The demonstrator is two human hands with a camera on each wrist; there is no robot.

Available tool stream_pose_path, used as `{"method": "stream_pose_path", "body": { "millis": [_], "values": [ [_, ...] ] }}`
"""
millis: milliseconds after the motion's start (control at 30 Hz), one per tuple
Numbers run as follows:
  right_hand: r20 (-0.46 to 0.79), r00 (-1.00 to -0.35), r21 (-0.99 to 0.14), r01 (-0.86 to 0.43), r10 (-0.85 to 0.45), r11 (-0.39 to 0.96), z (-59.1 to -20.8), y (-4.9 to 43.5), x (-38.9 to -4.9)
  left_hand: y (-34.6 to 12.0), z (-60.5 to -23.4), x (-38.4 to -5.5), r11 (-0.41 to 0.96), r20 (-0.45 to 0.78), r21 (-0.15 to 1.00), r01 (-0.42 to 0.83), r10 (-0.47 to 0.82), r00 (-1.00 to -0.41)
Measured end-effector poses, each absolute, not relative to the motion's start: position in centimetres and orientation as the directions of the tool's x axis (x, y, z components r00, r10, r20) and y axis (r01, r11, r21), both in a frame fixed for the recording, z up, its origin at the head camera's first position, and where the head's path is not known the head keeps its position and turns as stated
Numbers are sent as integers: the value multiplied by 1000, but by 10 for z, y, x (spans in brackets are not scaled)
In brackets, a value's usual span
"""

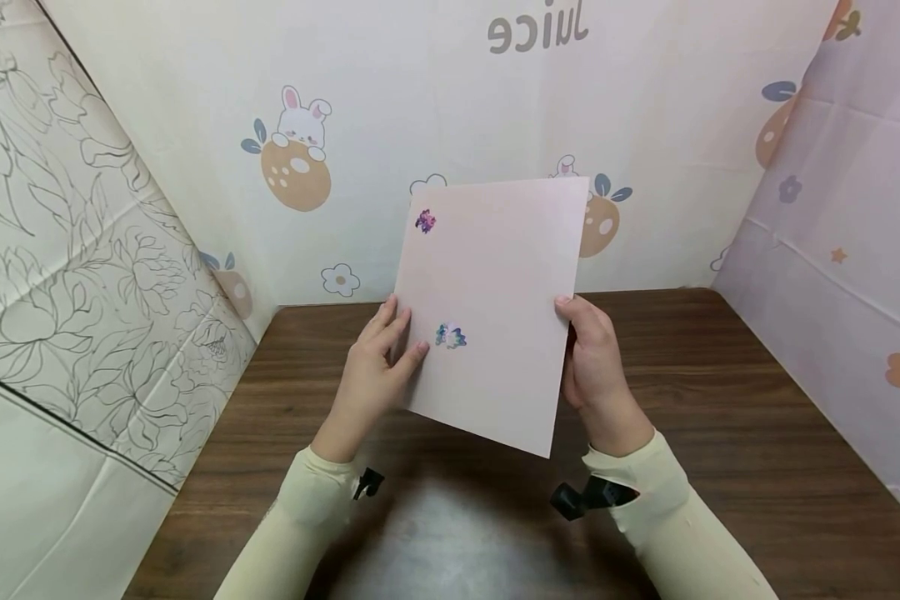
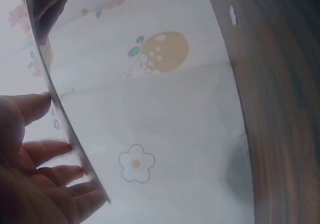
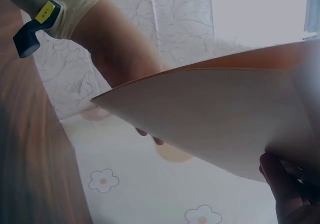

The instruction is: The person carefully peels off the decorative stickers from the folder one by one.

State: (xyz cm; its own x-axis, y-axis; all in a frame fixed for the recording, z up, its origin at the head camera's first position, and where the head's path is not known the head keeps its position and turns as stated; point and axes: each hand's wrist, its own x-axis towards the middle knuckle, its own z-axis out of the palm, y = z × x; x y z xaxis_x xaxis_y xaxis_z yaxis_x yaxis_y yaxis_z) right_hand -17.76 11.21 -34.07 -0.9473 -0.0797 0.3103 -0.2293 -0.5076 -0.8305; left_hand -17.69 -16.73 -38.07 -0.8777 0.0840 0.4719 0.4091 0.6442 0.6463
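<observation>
A pale pink sheet of stiff paper is held up and tilted above the table. It bears a purple shiny patch at its upper left and a blue-green shiny patch lower down. My left hand holds the left edge, thumb over the front, with fingertips along the rim in the left wrist view. On the opposite edge, my right hand grips with its thumb in front and its other fingers behind, partly hidden. The right wrist view shows the sheet's plain pale underside slightly bowed.
Below lies a dark wood-grain table. A cloth backdrop printed with rabbits, oranges and flowers stands behind, with another patterned cloth at the right. Line-drawn flowers cover the left panel. Black wrist devices sit at both cuffs.
</observation>
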Motion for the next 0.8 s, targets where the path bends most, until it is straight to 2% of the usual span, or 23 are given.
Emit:
{"method": "stream_pose_path", "body": {
  "millis": [400, 567, 800],
  "values": [
    [315, -945, -838, -233, -88, -493, -341, 114, -179, -178, -377, -180, 556, 232, 801, 220, 49, -971],
    [308, -947, -844, -227, -94, -485, -342, 116, -180, -179, -374, -180, 524, 160, 836, 160, 44, -986],
    [313, -943, -858, -229, -115, -461, -342, 120, -183, -184, -372, -182, 443, 122, 887, 132, 52, -991]
  ]
}}
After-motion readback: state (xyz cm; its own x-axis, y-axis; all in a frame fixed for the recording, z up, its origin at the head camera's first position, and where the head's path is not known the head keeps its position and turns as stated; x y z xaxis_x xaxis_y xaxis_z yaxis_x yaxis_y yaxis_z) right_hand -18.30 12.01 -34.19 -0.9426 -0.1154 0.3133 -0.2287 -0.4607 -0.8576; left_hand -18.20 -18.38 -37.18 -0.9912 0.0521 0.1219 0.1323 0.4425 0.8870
